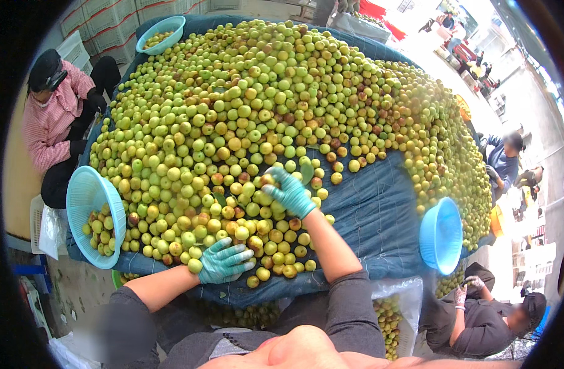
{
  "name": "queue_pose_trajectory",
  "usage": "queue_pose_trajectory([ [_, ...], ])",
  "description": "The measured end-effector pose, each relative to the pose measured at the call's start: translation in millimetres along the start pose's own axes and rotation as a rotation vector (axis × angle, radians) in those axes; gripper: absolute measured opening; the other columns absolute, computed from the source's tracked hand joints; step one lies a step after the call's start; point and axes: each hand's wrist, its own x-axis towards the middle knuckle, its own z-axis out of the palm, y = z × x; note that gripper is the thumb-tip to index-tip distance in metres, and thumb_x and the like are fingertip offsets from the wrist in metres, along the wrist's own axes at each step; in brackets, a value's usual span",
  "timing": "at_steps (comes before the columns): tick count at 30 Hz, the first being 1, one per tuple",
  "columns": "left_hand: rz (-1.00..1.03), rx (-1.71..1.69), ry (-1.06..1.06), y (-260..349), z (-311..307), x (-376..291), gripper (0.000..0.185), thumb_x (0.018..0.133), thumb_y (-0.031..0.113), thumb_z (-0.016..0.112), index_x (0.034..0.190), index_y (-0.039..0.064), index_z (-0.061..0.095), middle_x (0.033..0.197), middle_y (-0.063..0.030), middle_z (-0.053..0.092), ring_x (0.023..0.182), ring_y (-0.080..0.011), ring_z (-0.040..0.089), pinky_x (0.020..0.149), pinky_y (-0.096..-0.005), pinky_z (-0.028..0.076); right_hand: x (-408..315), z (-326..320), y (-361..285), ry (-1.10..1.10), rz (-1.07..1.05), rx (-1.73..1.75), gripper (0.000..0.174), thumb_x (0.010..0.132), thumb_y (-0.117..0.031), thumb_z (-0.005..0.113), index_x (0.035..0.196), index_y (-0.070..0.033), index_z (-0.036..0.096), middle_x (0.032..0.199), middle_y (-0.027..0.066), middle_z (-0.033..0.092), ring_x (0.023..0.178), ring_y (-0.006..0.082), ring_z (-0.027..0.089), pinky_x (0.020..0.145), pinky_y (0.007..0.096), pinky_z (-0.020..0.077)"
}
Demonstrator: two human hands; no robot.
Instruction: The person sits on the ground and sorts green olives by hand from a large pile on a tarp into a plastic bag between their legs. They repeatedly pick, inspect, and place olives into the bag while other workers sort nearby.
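Note:
A broad heap of small round jujubes (245, 110), green to yellow with some brown-red ones, covers a dark blue cloth (369, 207). My right hand (291, 193), in a teal-coated glove, reaches into the near middle of the heap. Its thumb and fingers close around a brownish jujube (266, 179). My left hand (224, 261), gloved alike, lies with spread fingers at the heap's near edge and touches no fruit that I can clearly make out as held. Loose jujubes (277, 253) lie between the two hands. A green leaf (307, 173) rests just beyond my right hand.
A blue plastic basket (118, 221) with some jujubes leans at the left edge; another blue basket (441, 236) stands at the right. A third basket (178, 27) sits far left. A lined crate (402, 318) of jujubes stands below. Several people sit around, one in a pink checked shirt (56, 120).

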Motion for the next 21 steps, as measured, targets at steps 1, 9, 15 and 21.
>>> queue_pose_trajectory([
  [1,0.001,0.001,0.001,0,0,0,0.053,0.083,0.031,0.064,0.136,0.031,0.058,0.153,0.0000,0.043,0.146,-0.0223,0.032,0.122,-0.0480,0.014,-7,17,-9,-0.040,-0.008,0.122,0.044,0.089,-0.030,0.075,0.122,-0.007,0.058,0.103,0.0051,0.066,0.100,0.0168,0.060,0.095,0.0336,0.0484],
  [9,-0.025,-0.061,0.069,0,-1,-1,0.053,0.083,0.029,0.064,0.136,0.030,0.058,0.151,0.0017,0.046,0.143,-0.0213,0.037,0.122,-0.0449,0.018,107,-18,-19,0.417,0.069,0.048,0.044,0.083,-0.011,0.065,0.124,-0.004,0.054,0.108,0.0116,0.061,0.093,0.0207,0.061,0.085,0.0336,0.0514],
  [15,-0.041,-0.042,0.059,0,1,-1,0.051,0.085,0.030,0.061,0.136,0.031,0.058,0.150,0.0027,0.046,0.143,-0.0196,0.036,0.122,-0.0445,0.018,187,-29,-27,0.269,0.362,-0.554,0.062,0.082,-0.034,0.077,0.131,-0.004,0.056,0.129,0.0184,0.056,0.120,0.0339,0.057,0.102,0.0408,0.0478],
  [21,-0.050,-0.100,0.104,0,4,-4,0.054,0.086,0.028,0.062,0.140,0.026,0.055,0.152,0.0006,0.045,0.143,-0.0213,0.038,0.121,-0.0441,0.021,149,-4,-29,0.129,0.242,-0.146,0.047,0.083,-0.033,0.080,0.119,-0.008,0.064,0.102,0.0079,0.063,0.092,0.0208,0.065,0.076,0.0318,0.0561],
])
